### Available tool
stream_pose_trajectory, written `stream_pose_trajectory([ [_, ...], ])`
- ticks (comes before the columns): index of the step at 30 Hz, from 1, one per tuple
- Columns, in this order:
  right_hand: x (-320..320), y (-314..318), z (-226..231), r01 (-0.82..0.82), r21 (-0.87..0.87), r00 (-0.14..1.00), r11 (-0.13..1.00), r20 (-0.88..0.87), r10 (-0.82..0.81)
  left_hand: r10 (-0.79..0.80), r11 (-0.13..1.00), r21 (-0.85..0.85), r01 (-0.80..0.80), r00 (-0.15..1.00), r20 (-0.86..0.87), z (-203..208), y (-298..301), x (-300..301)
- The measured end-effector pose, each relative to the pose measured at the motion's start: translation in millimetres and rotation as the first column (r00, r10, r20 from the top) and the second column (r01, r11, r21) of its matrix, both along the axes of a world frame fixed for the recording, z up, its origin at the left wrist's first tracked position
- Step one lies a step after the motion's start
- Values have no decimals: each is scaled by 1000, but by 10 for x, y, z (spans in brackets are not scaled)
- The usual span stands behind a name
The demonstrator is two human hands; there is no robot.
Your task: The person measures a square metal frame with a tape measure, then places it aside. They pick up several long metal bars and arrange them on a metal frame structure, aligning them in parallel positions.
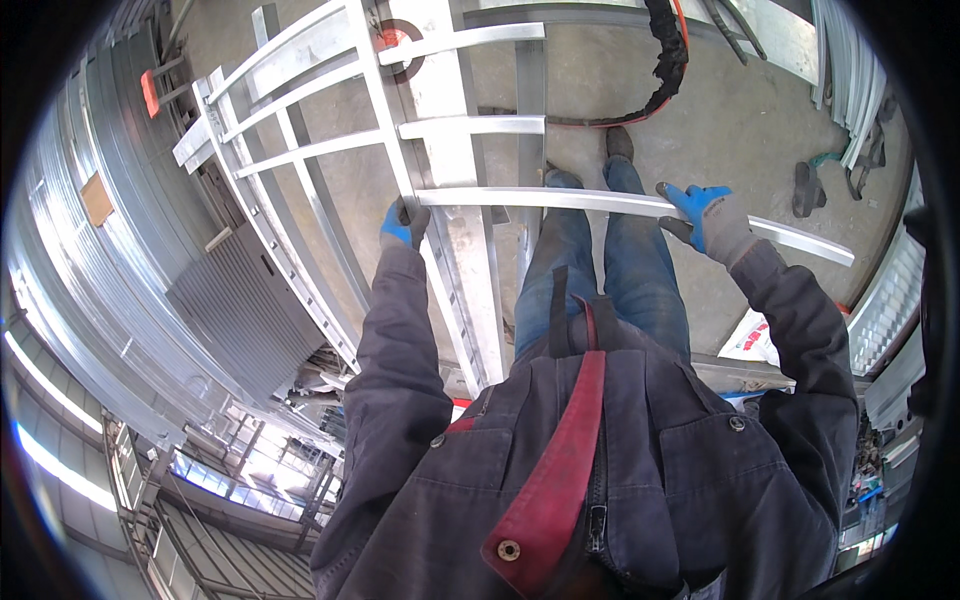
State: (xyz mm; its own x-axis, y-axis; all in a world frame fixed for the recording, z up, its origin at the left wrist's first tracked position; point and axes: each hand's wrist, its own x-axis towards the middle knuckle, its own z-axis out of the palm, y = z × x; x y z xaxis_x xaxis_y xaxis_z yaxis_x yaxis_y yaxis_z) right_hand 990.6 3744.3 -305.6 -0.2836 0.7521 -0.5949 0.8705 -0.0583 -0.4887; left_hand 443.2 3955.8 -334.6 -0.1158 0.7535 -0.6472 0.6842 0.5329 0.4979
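Note:
A long, pale metal bar (560,198) runs from the ladder-like metal frame (372,95) out to the right, across the front of my legs. My right hand (703,212), in a blue and grey glove, is closed round this bar toward its right part, leaving the free end sticking out beyond. On the left, my gloved left hand (404,224) grips the frame's near long rail right where the bar's left end meets it. Whether its fingers also hold the bar end is hidden. Several shorter crossbars (470,125) join the same rail farther away.
A wide metal beam (440,75) lies under the frame. A round red-centred disc (398,45) is near it. A black-wrapped hose (664,60) curves over the concrete floor ahead. Stacked metal sheets (120,190) stand left. A white bag (750,338) lies right.

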Motion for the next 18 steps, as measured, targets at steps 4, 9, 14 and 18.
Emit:
stream_pose_trajectory([
  [4, 4, 14, -150, -20, 3, 1000, 1000, 22, 20, 25, 999, 43, -25, 999, 22, -67, -59, -16],
  [9, -146, -29, -333, 37, 52, 992, 998, 118, -43, 66, 994, 78, -71, 996, 64, -139, -137, -34],
  [14, -188, -76, -276, -35, -155, 998, 987, -50, 27, -12, 993, 120, 6, 999, 51, -269, -175, -94],
  [18, -127, 4, -213, -19, -92, 1000, 996, -4, 19, 309, 939, 86, -333, 926, 217, -306, -193, -8],
])
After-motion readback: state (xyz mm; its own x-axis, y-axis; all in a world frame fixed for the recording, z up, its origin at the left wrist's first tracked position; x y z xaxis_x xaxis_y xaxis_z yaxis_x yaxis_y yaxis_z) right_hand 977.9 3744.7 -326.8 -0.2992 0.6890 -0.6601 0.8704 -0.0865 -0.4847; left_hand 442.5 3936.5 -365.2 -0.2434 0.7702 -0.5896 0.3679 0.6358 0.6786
